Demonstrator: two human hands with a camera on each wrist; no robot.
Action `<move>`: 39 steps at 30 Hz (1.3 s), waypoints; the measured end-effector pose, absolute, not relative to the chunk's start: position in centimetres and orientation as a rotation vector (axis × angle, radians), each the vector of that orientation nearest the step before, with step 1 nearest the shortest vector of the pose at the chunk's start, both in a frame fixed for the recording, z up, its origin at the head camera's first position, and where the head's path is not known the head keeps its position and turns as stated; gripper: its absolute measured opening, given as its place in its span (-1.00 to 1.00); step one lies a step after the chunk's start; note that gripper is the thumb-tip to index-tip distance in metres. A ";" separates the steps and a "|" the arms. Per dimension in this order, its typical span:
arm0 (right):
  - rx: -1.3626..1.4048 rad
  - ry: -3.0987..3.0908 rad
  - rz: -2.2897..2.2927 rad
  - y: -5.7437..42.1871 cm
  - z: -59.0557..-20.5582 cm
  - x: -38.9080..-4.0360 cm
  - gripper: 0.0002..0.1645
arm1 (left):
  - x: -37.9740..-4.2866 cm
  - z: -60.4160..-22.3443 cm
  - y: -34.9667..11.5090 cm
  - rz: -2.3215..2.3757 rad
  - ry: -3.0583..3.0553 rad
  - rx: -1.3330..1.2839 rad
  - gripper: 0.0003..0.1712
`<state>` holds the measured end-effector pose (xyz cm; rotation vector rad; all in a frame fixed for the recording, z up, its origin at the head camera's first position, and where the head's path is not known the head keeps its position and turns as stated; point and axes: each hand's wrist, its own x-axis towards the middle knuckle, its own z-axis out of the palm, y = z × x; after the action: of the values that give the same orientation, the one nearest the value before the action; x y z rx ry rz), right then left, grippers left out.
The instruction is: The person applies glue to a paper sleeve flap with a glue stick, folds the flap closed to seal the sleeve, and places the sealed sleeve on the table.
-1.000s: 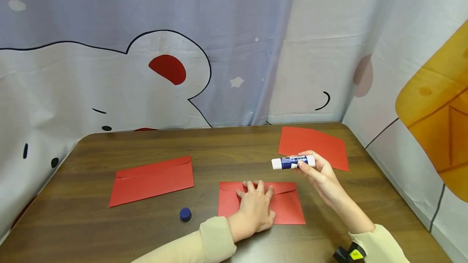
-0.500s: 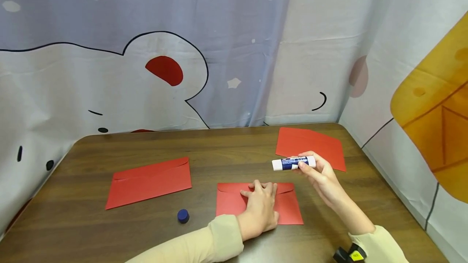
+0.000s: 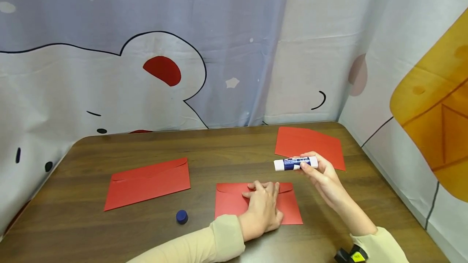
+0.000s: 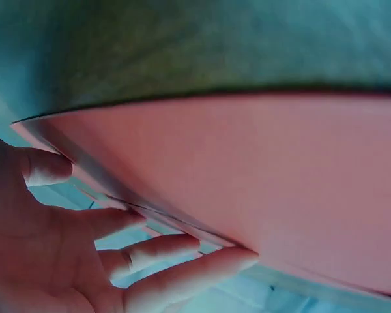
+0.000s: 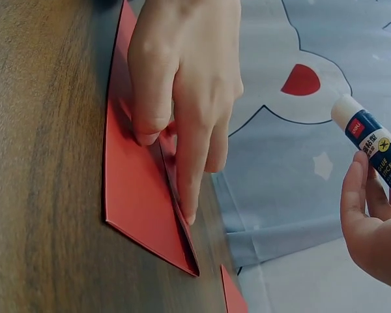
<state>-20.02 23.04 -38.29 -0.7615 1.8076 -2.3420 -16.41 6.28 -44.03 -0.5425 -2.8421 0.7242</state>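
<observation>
A red envelope [image 3: 230,202] lies flat at the front middle of the table, its flap folded down along the far edge. My left hand [image 3: 260,208] rests on it with fingers spread toward the flap. In the left wrist view the fingertips [image 4: 244,256] touch along the flap's edge. The right wrist view shows the flap [image 5: 171,186] standing slightly apart from the envelope body near its corner. My right hand [image 3: 327,182] holds a glue stick [image 3: 295,163] sideways in the air between thumb and fingers, to the right above the envelope. The glue stick has no cap on.
A blue cap [image 3: 181,216] stands left of the middle envelope. Another red envelope [image 3: 148,184] lies at the left, and one more [image 3: 308,143] at the back right, partly behind my right hand. A printed curtain [image 3: 234,52] hangs behind the wooden table [image 3: 73,222].
My left hand has slid a little to the right along the envelope's flap, its fingers drawing closer together. The right hand keeps holding the glue stick in nearly the same place.
</observation>
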 end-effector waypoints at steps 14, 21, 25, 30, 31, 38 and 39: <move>-0.782 1.776 -2.364 23.6 -39.2 -20.3 -0.70 | -16.8 -44.0 6.6 0.850 -2.812 -0.639 -0.23; -0.786 1.755 -2.392 23.2 -38.3 -20.0 -0.72 | -16.5 -44.0 7.7 0.862 -2.777 -0.637 -0.29; -0.774 1.757 -2.392 23.1 -38.2 -19.8 -0.70 | -16.6 -44.2 8.3 0.828 -2.716 -0.718 -0.42; -0.776 1.768 -2.387 23.4 -38.3 -19.7 -0.70 | -16.8 -44.4 8.6 0.840 -2.722 -0.743 -0.34; -0.778 1.769 -2.387 23.4 -38.3 -19.7 -0.71 | -16.8 -44.4 8.7 0.844 -2.725 -0.742 -0.31; -0.774 1.791 -2.380 23.4 -38.0 -19.6 -0.72 | -17.2 -44.0 9.0 0.845 -2.758 -0.720 -0.23; -0.770 1.795 -2.378 23.4 -37.9 -19.6 -0.72 | -17.3 -43.9 9.0 0.844 -2.764 -0.723 -0.20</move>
<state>-19.61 23.38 -37.95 -0.7700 1.7954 -2.3784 -17.25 9.05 -43.89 -0.7235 -2.7638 0.8436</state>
